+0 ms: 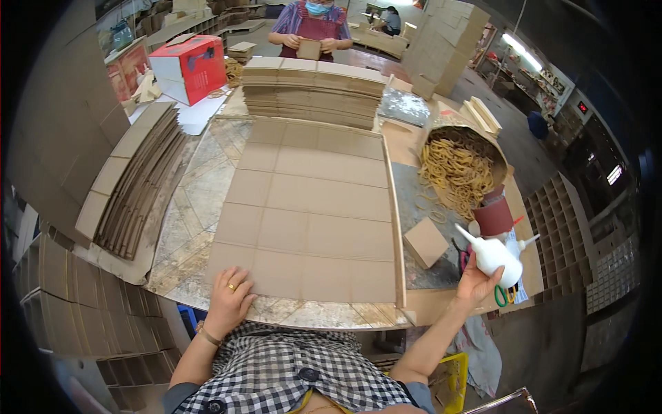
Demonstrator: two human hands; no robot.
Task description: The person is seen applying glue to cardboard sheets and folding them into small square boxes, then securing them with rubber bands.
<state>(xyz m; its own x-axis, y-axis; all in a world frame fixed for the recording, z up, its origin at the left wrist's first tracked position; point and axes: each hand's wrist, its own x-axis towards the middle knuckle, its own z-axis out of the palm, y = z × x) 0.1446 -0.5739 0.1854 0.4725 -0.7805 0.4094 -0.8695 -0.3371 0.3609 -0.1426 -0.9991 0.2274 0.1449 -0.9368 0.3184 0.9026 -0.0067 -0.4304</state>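
In front of me a brown cardboard sheet (317, 224), marked by a grid of lines, lies flat on the table. My left hand (231, 297) rests on its near left corner, fingers stretched out, holding nothing. Off the sheet's right side, my right hand (474, 281) grips a white squeeze bottle (498, 262) whose narrow nozzle points up and to the left. A small cardboard block (425, 243) sits between the sheet and the bottle. Green-handled scissors (500, 295) lie partly hidden below the bottle. A wooden strip (394, 221) runs along the sheet's right edge.
Stacked cardboard (314, 90) stands beyond the sheet; another stack (134, 179) leans at the left. Yellow rubber bands (455, 169) spill from a bag at the right. A red box (189, 67) is at the back left. Across the table, a person (314, 34) holds a small cardboard piece.
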